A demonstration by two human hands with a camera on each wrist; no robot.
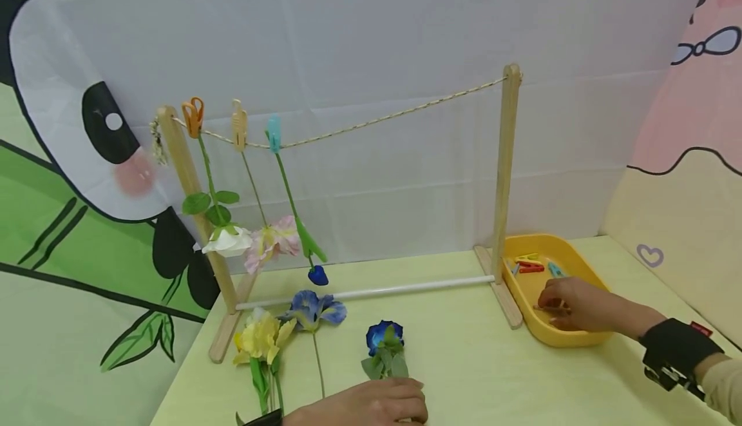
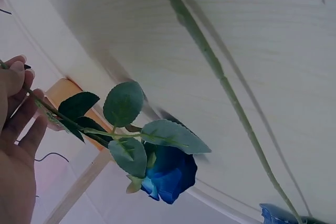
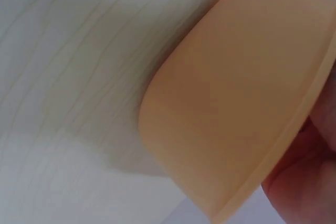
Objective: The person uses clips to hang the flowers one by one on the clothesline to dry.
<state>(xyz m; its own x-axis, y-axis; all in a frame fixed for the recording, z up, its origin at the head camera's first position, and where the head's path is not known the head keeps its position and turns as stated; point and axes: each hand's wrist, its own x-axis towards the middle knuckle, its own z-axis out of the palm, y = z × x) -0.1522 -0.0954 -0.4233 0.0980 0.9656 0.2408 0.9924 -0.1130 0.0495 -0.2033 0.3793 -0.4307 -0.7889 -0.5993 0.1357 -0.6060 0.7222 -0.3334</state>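
Wooden rack (image 1: 503, 181), on counter (image 1: 452, 361). Blue rose (image 1: 379, 336): in front of the rack, pinched by left hand (image 1: 371, 405). Yellow tray (image 1: 556, 339): just right of the rack, containing clothespins (image 1: 531, 270); right hand (image 1: 570, 303) inside, its grip indeterminable. Three flowers (image 1: 228, 243): clipped head-down, rack's rope (image 1: 371, 121).

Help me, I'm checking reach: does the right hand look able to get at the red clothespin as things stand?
Probably yes: the right hand is inside the yellow tray, and the red clothespin lies just beyond it, with bare tray floor between. Whether the hand holds something is unclear.
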